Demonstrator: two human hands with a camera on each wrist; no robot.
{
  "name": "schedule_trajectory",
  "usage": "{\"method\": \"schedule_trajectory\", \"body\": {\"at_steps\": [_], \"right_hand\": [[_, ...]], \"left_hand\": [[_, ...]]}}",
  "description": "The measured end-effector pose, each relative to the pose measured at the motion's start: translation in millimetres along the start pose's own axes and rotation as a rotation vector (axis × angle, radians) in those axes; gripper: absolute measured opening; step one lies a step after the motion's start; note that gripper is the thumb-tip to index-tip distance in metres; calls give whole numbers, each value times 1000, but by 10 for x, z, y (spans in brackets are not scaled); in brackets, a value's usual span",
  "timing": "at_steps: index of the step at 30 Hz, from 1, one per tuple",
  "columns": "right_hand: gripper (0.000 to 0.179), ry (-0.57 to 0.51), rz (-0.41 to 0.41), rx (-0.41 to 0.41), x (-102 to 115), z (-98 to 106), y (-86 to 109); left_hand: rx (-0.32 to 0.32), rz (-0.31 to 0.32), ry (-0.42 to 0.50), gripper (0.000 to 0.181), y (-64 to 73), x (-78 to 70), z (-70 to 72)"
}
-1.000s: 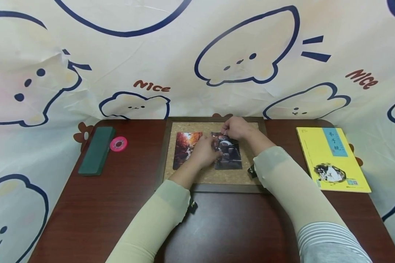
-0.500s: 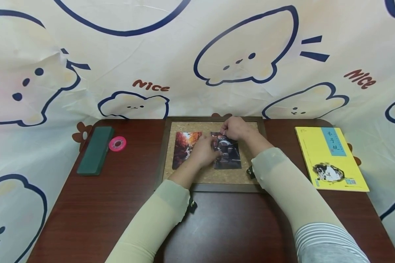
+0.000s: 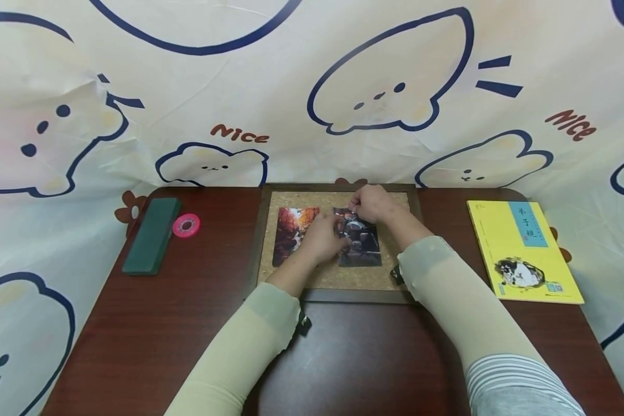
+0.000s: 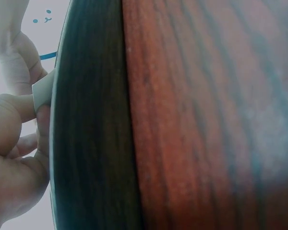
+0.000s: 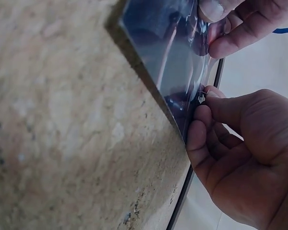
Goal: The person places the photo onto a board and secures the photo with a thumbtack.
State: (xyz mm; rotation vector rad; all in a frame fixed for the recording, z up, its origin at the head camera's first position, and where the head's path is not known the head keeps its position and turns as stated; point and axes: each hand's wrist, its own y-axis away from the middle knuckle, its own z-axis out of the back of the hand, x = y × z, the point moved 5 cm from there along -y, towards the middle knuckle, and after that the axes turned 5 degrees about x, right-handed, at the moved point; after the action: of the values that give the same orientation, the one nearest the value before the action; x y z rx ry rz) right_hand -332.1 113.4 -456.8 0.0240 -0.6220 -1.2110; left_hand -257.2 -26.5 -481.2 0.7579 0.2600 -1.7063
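A cork board [image 3: 322,281] in a dark wooden frame lies on the table with two photos on it. My left hand [image 3: 321,238] holds the left side of the dark photo [image 3: 366,251], its thumb on the print. In the right wrist view, the photo's near corner stands off the cork. At the photo's top edge, my right hand [image 3: 372,203] pinches a small shiny pushpin [image 5: 201,98] between thumb and forefinger, right against the print. The orange autumn photo [image 3: 290,228] lies to the left, partly covered by my left hand.
On the table's left are a long green case [image 3: 152,237] and a pink ring-shaped roll [image 3: 186,225]. A yellow book [image 3: 509,242] with a blue title panel lies at the right. A cartoon-printed cloth [image 3: 270,86] hangs behind the table.
Both hands keep their places at the dark photo. The head view shifts very slightly; nothing else visibly moves.
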Motion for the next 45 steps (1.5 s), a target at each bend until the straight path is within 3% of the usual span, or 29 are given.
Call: {"method": "schedule_trajectory", "body": {"at_steps": [11,29,38,45], "right_hand": [[18,-23,24,-49,-33,-40,1],[19,-290,197,-40,-329,-115,71],[26,-246,219,-39,-340,-121,62],[26,-226,189,-17,-319,-123,63]], "left_hand": [[4,1,1,58,-4,13,-3],[8,-13,38,59,24,3,-7],[12,0,29,60,29,10,-13],[11,-2,25,60,22,11,-7]]}}
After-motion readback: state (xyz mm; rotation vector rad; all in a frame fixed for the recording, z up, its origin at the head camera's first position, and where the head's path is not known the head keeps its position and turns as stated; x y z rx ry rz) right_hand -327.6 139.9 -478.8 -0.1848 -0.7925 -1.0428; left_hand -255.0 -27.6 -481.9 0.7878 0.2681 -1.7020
